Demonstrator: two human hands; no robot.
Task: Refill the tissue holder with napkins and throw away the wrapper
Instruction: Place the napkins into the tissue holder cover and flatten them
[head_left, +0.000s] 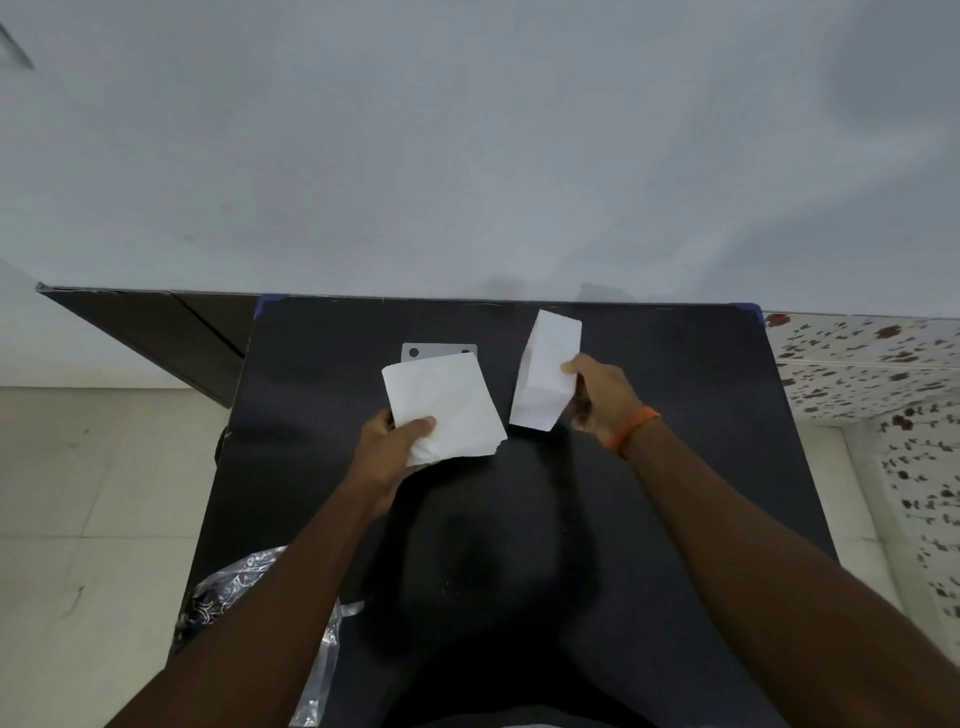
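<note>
Left hand (397, 441): closed on a thin napkin stack (444, 410), ready to load.
Right hand (605, 402): grips the thick stack (545, 371).
Holder (439, 351): near the tabletop's (675, 389) far edge.
Wrapper (249, 582): near-left corner, waiting for the bin.

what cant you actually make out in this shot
- Tissue holder, head view: only a grey strip with two dark dots shows; the napkins in the left hand cover the rest.
- Wrapper: partly under the left forearm, its markings blurred.
- Right hand: fingers behind its napkin stack.
</note>
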